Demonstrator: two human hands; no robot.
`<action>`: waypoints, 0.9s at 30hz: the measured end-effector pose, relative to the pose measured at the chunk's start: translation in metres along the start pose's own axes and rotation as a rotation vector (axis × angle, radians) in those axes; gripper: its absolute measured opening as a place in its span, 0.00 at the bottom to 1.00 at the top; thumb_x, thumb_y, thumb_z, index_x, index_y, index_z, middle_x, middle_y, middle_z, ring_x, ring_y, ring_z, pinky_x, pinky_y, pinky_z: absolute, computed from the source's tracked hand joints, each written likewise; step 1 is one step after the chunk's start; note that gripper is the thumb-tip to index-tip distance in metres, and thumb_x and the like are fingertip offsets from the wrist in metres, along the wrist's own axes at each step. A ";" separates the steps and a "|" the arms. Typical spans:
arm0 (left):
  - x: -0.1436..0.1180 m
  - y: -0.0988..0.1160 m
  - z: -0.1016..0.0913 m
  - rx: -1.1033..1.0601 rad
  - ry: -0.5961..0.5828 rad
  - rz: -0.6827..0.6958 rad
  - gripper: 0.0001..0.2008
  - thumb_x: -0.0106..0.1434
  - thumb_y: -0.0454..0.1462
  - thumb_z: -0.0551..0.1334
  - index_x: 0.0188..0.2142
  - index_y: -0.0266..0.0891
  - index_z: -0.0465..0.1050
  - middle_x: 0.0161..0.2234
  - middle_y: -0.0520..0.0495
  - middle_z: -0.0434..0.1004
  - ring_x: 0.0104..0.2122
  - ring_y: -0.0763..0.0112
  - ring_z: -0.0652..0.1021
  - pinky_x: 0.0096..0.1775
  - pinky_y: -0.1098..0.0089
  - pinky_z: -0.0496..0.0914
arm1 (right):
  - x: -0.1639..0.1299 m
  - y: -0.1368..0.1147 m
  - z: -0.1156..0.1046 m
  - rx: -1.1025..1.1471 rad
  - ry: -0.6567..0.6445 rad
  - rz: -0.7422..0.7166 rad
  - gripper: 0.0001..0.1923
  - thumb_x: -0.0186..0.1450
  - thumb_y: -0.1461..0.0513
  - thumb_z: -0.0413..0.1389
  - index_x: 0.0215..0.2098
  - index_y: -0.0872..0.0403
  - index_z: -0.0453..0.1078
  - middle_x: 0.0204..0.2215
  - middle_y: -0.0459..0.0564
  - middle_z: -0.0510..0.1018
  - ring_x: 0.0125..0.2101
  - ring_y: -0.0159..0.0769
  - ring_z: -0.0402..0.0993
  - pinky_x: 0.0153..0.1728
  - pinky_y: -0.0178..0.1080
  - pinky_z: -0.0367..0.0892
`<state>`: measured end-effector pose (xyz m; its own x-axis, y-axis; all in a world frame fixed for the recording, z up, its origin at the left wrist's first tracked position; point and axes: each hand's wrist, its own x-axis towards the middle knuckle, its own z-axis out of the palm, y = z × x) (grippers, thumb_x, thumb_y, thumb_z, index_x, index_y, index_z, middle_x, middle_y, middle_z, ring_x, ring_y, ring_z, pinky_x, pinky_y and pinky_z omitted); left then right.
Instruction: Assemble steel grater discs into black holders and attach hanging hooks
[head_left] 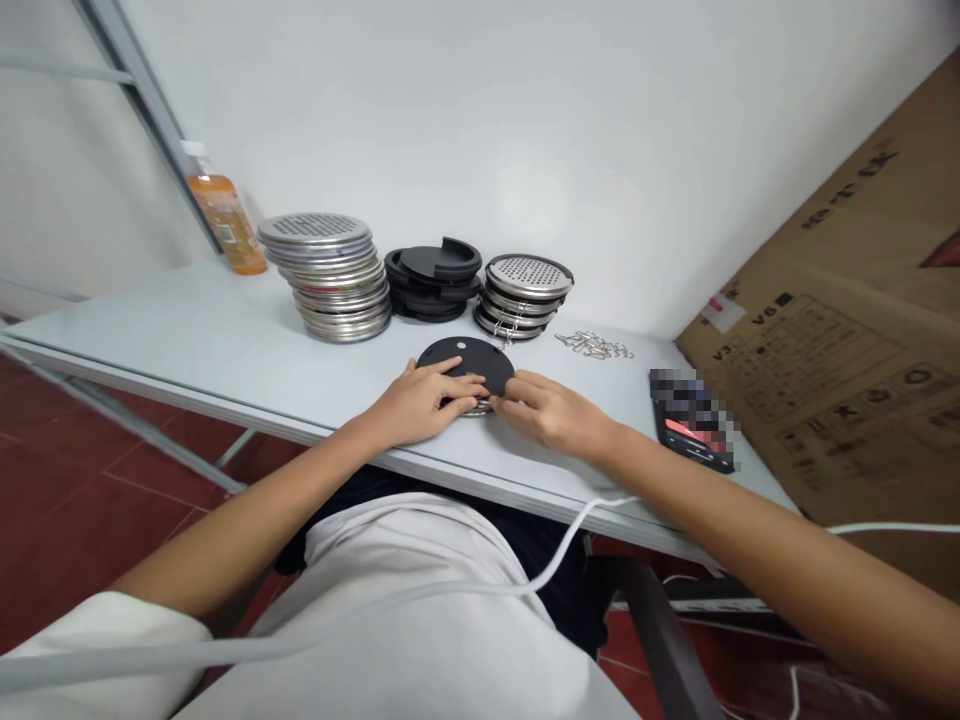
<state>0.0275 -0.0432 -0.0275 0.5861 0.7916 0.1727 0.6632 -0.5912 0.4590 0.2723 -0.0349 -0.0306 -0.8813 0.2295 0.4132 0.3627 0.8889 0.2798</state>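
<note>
A round black disc (480, 358) with a small pale spot lies on the table near its front edge, and a bit of metal rim shows under its near side. Across the top of this disc rests my left hand (429, 400), fingers stretched out flat and thumb at the near rim. My right hand (551, 410) is at the disc's right edge with thumb and fingertips pinched together. Whatever sits between those fingertips is too small or hidden to make out.
Behind stand a tall stack of perforated metal discs (330, 285), black round holders (431, 280) and a shorter stack of metal discs in black rims (525, 290). Small metal hooks (596, 346), a phone (690, 430), a cardboard box (847, 330), an orange bottle (225, 220) and a white cable (555, 565) are around.
</note>
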 end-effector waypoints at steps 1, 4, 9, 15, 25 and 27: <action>0.000 -0.001 0.000 -0.002 -0.005 0.005 0.18 0.72 0.47 0.53 0.57 0.54 0.74 0.62 0.53 0.71 0.69 0.51 0.60 0.64 0.30 0.40 | -0.002 0.001 0.002 0.012 0.020 0.012 0.13 0.74 0.67 0.46 0.36 0.57 0.71 0.29 0.51 0.68 0.31 0.37 0.61 0.35 0.40 0.61; -0.002 -0.005 0.000 -0.022 0.006 0.042 0.19 0.72 0.46 0.53 0.59 0.52 0.73 0.62 0.53 0.72 0.69 0.54 0.60 0.67 0.38 0.46 | -0.004 0.001 0.004 0.110 0.044 0.082 0.12 0.74 0.66 0.48 0.37 0.56 0.72 0.30 0.52 0.70 0.32 0.37 0.64 0.35 0.39 0.63; -0.005 -0.009 0.001 -0.057 0.048 0.083 0.22 0.69 0.48 0.58 0.61 0.50 0.72 0.62 0.53 0.71 0.69 0.56 0.60 0.66 0.52 0.58 | -0.003 -0.011 -0.011 0.508 0.037 0.442 0.13 0.68 0.60 0.59 0.50 0.55 0.74 0.41 0.56 0.75 0.41 0.39 0.72 0.43 0.42 0.70; -0.008 -0.003 0.001 -0.043 0.066 0.057 0.21 0.70 0.47 0.57 0.60 0.52 0.73 0.63 0.54 0.70 0.69 0.55 0.60 0.66 0.50 0.56 | -0.006 -0.028 -0.044 0.981 -0.175 0.742 0.13 0.67 0.55 0.59 0.42 0.56 0.78 0.34 0.52 0.79 0.31 0.35 0.73 0.34 0.38 0.69; -0.010 -0.003 -0.002 -0.046 0.032 0.067 0.21 0.72 0.41 0.53 0.61 0.52 0.71 0.65 0.55 0.67 0.69 0.56 0.58 0.66 0.50 0.55 | -0.015 -0.036 -0.019 0.909 -0.049 0.820 0.15 0.68 0.55 0.56 0.32 0.56 0.76 0.26 0.45 0.73 0.26 0.30 0.64 0.29 0.35 0.60; -0.010 -0.002 -0.003 -0.039 0.035 0.061 0.21 0.71 0.47 0.55 0.61 0.51 0.72 0.64 0.53 0.68 0.69 0.54 0.59 0.66 0.50 0.55 | -0.013 -0.040 -0.017 0.858 -0.042 0.793 0.13 0.69 0.57 0.56 0.32 0.56 0.76 0.27 0.46 0.74 0.27 0.30 0.65 0.30 0.35 0.60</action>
<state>0.0193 -0.0495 -0.0275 0.6079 0.7595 0.2317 0.6078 -0.6328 0.4798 0.2749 -0.0797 -0.0327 -0.5150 0.8391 0.1754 0.5063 0.4629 -0.7276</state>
